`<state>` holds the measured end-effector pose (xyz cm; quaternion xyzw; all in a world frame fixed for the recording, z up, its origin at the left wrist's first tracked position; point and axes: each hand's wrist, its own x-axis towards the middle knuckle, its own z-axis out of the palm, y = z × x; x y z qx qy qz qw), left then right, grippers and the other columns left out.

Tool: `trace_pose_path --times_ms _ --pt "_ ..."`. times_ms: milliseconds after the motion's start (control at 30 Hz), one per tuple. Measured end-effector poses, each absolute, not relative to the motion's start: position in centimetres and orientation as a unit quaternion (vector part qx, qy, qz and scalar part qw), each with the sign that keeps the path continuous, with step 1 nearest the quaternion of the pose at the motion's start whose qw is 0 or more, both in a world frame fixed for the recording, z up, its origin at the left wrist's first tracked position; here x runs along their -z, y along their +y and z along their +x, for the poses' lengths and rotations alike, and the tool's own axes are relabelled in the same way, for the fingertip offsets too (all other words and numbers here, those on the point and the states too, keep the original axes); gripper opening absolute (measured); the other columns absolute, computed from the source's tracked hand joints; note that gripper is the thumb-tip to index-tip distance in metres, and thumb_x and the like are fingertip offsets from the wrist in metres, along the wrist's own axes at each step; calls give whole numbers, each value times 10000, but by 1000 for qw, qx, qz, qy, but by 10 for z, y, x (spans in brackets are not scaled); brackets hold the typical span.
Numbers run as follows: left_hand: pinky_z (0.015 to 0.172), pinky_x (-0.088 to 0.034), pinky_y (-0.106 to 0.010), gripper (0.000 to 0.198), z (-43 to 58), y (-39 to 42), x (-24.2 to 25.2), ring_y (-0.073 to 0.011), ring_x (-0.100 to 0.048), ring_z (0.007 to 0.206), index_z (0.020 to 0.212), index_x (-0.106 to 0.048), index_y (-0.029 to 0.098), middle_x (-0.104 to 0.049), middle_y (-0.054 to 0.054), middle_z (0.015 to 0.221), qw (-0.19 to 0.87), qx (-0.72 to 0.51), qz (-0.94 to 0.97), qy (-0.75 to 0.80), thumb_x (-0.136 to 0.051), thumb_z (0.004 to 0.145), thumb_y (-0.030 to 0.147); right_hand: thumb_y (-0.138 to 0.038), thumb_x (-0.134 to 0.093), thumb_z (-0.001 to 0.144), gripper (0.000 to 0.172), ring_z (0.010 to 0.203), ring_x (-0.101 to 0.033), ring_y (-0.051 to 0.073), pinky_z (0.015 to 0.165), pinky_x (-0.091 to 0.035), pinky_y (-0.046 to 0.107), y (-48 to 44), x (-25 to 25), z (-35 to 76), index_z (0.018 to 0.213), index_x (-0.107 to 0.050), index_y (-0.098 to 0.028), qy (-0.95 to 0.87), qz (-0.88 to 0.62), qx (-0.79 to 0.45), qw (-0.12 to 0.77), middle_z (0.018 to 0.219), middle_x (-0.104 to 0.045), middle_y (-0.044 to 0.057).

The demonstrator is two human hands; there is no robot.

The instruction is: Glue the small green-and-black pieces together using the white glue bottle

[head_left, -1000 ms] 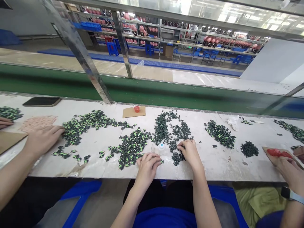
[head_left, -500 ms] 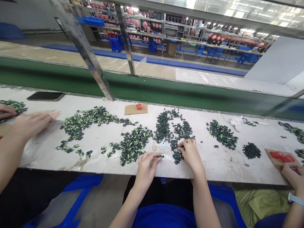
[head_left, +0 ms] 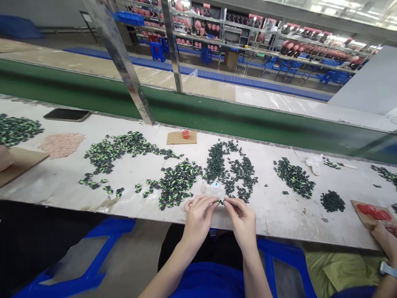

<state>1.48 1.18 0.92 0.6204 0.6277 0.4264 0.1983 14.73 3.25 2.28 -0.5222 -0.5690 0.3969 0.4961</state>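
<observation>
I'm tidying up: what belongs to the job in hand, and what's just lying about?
Job: small green-marked piece between left hand and right hand; nearest green-marked pile; nearest dark pile; probably blue-tipped white container.
Seemingly lying about: phone-like slab; crumpled white wad.

Table (head_left: 282, 215): off-white, scuffed, stained, faint sheen. Black-and-green pieces (head_left: 176, 182): plastic or rubber, can't tell; smooth-looking. Small bottle (head_left: 216, 188): whitish plastic. Backing card (head_left: 173, 138): brown cardboard, matt. Red tub (head_left: 185, 134): shiny plastic. Posts (head_left: 130, 78): bare metal, reflective, smudged. Stool (head_left: 113, 228): smooth blue plastic. Olive cloth (head_left: 344, 269): soft, creased, matt.
</observation>
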Motion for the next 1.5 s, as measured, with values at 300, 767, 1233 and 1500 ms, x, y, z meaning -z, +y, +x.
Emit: trace_pose_path --times_ms 300,767,1233,1500 --pt "855 -371 -383 227 14 9 -10 -206 -631 906 925 -700 264 -740 -24 920 189 -433 630 617 -477 918 224 -371 -615 829 213 756 -684 191 693 -570 306 28 -15 140 849 -708 -180 -553 -530 -438 471 836 -719 67" --pt "795 -480 -357 177 18 9 -24 -208 -647 867 918 -723 225 -741 -50 875 246 -510 599 567 -556 861 213 -165 -590 860 81 784 -633 159 685 -551 291 24 1 130 808 -641 -199 -604 -444 -285 598 788 -644 42" --pt "776 -368 -366 217 14 11 -23 -213 -614 900 1006 -690 253 -733 -41 924 151 -394 692 586 -510 903 187 -161 -612 817 287 709 -666 144 679 -589 274 38 -11 159 1096 -643 -222 -706 -420 -292 489 830 -704 37" --pt "807 -319 -385 244 9 12 -19 -194 -595 893 1036 -654 248 -722 -38 921 127 -404 724 545 -453 938 150 -157 -628 760 299 661 -645 134 673 -567 265 40 -11 158 1053 -650 -213 -668 -435 -354 489 728 -668 6"
